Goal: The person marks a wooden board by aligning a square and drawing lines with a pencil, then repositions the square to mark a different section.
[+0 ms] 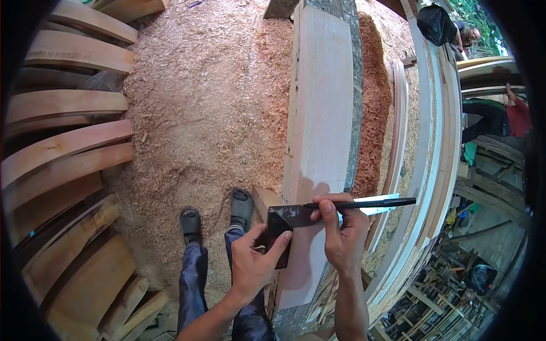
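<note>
My left hand [256, 256] is closed around the dark stock of a try square [278, 219], pressed to the left edge of a pale wooden plank [324, 108]. The square's blade runs rightward across the plank, its far end shining white. In my right hand [344, 233], thumb and fingers pinch a black pen [381, 203], which lies sideways just over the blade. The pen's left end meets the blade near the stock. The plank rests lengthwise on a rough timber beam [357, 85].
Curved wooden pieces [74, 108] are stacked along the left. Wood shavings [193, 102] cover the floor around my sandalled feet [242, 207]. Long boards [435, 142] stand to the right, with scrap wood [438, 295] beyond. Another person in red [517, 116] is at the far right.
</note>
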